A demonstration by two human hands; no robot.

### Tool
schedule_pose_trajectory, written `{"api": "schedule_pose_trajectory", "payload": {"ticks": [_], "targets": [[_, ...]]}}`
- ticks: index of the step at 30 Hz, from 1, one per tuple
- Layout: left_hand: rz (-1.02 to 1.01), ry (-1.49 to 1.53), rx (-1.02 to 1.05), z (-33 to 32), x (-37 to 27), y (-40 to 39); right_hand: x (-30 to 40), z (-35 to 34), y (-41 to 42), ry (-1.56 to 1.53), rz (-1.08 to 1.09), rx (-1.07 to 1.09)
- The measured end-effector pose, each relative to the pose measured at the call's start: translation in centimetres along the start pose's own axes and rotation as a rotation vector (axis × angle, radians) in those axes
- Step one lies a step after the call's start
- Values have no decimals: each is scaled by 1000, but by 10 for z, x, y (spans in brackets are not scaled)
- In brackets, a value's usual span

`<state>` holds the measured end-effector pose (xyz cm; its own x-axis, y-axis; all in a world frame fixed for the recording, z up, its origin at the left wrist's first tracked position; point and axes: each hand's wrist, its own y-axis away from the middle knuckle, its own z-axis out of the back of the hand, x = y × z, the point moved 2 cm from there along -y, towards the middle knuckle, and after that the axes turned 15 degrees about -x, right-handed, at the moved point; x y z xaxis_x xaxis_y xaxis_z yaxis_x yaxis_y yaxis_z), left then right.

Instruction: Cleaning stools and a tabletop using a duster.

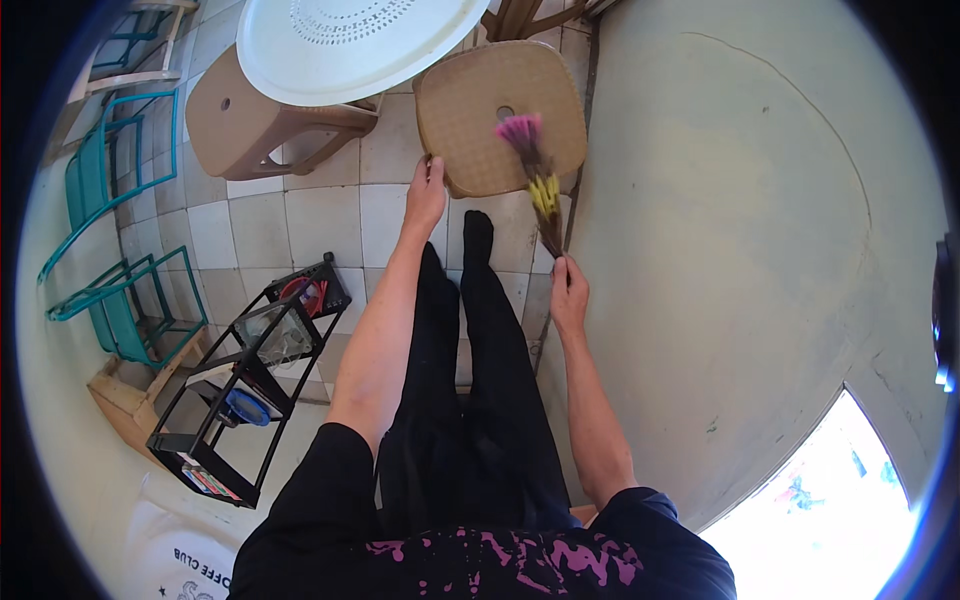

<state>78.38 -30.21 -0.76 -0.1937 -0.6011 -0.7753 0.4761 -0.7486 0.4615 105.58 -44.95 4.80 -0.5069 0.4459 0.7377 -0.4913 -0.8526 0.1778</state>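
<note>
A brown plastic stool (480,124) with a woven-pattern seat and a round hole stands before me. My left hand (427,196) holds the near left edge of its seat, the thumb at the rim. In my right hand (570,296) is the dark lower end of a duster (545,196), banded in yellow, brown and pink. Its pink tip, blurred, lies over the seat near the hole; I cannot tell whether it touches.
Beyond, a white round plastic table (360,52) overlaps a second brown stool (240,124). A black shelf rack (247,375) stands left, teal metal-framed chairs (90,184) behind it. The wall (712,225) rises close on my right, above the tiled floor (322,221).
</note>
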Motion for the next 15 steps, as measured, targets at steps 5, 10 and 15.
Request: {"api": "schedule_pose_trajectory", "payload": {"ticks": [5, 10, 15], "targets": [[-86, -116, -11, -1, 2, -3, -3, 6, 3, -44, 148, 96], [-34, -75, 42, 0, 8, -8, 1, 4, 6, -93, -123, 60], [-25, -84, 46, -3, 4, -4, -9, 4, 11, -59, -80, 269]]}}
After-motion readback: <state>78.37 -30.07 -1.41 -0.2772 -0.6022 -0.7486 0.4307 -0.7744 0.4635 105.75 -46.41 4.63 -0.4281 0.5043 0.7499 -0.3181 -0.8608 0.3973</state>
